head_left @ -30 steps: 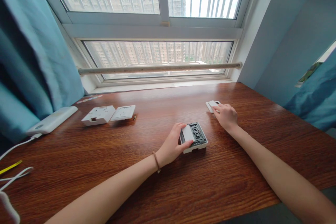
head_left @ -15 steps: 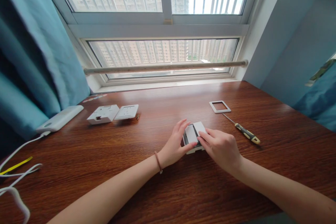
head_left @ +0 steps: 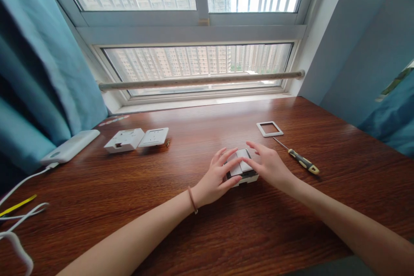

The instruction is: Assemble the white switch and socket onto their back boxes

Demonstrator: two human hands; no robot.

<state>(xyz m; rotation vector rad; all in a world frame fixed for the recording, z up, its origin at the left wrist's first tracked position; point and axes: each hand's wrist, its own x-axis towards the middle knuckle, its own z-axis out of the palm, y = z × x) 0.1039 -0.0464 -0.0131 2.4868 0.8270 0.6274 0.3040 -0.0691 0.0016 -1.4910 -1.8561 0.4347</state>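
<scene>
A white light switch (head_left: 242, 164) with two rocker plates lies on a white box base with a dark gap showing along its near edge. Spread over its left side is my left hand (head_left: 216, 177), thumb at the near edge and fingers across the left rocker. My right hand (head_left: 270, 164) is at the right side, its thumb by the right rocker and its fingers stretched toward the far edge. Fingers on both hands are apart. Part of the switch is hidden under them.
A white square frame (head_left: 269, 129) and a screwdriver (head_left: 304, 161) lie to the right. On the left are a white box (head_left: 125, 141), a socket plate (head_left: 154, 137), small brass screws (head_left: 167, 142), a white power bank (head_left: 71, 146) with a cable (head_left: 24, 183), and a yellow strip (head_left: 19, 205).
My right hand has loosened from the right rocker, its fingers spreading toward the far edge. My left fingers have come further over the switch. The right rocker now sits more level with the left one.
</scene>
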